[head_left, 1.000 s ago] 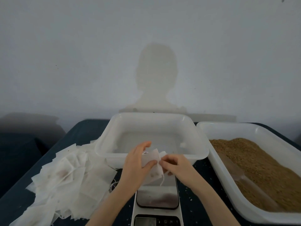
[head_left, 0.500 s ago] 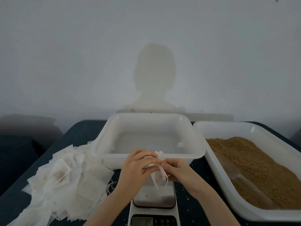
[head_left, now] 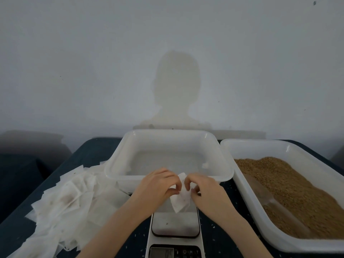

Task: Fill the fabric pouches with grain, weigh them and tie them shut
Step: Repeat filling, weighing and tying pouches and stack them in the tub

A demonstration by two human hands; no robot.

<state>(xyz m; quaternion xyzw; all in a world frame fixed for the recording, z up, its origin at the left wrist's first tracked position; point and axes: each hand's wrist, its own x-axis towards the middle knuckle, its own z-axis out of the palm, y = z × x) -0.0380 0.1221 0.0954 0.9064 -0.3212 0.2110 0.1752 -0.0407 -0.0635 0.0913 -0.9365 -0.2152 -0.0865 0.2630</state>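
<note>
Both hands hold one white fabric pouch (head_left: 181, 201) above the kitchen scale (head_left: 176, 228). My left hand (head_left: 156, 185) pinches its top edge from the left and my right hand (head_left: 202, 189) pinches it from the right. The pouch hangs down between them, flat and limp. Brown grain (head_left: 290, 190) fills the white tray (head_left: 242, 144) on the right, with a clear scoop (head_left: 260, 194) half buried in it. A heap of empty pouches (head_left: 68, 207) lies on the left.
A white plastic tub (head_left: 167, 135) stands just behind my hands, holding one small white scrap. The dark table (head_left: 89, 151) carries scattered grains near the scale. A pale wall rises behind, and the table edge falls off at the far left.
The pouch was spread wider in my left hand a second ago. Both hands have closed in on its top edge and it now hangs lower between them.
</note>
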